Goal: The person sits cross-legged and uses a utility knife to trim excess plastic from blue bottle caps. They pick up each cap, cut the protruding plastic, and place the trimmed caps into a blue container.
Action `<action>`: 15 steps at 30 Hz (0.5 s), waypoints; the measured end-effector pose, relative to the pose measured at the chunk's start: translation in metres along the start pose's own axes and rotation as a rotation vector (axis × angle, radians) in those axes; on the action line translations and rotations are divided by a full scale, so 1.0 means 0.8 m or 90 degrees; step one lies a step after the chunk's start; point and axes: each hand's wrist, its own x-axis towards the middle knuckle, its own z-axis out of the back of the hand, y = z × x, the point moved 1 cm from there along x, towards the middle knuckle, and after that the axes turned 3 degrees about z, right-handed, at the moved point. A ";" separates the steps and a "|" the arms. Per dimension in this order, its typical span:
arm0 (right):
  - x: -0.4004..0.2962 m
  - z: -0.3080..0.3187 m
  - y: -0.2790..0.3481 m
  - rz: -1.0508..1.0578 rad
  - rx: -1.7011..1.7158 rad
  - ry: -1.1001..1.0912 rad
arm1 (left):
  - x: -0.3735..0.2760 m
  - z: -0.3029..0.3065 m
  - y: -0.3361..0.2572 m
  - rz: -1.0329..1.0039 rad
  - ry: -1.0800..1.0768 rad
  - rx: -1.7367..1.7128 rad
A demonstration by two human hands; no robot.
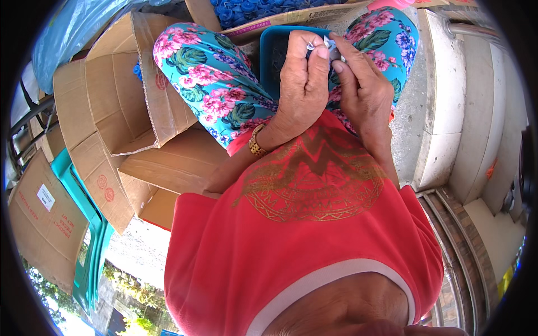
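Note:
My left hand and my right hand meet above my lap, each with its fingers closed on a small, shiny whitish piece. Something dark blue shows at the left fingertips; what it is cannot be told. Under and beside my left hand stands a blue plastic basin between my knees, with small bits inside that are too dim to name. Beyond the basin, a cardboard box holds many small blue plastic pieces.
Open cardboard boxes stand beside my knee at left, with stacked green plastic chairs behind them. Blue plastic sheeting hangs at upper left. Pale steps and a metal rail lie at right.

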 end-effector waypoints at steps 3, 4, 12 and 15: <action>-0.002 0.011 0.000 -0.001 -0.023 0.041 | -0.006 0.001 -0.008 0.067 0.002 -0.087; -0.002 0.014 -0.011 0.020 -0.064 -0.004 | -0.009 -0.001 -0.013 0.106 -0.015 -0.142; 0.002 0.047 -0.022 -0.091 0.087 0.044 | -0.015 0.045 0.020 0.443 0.021 -0.128; -0.004 0.032 -0.018 -0.164 0.108 0.061 | -0.020 0.058 0.026 0.586 -0.022 -0.262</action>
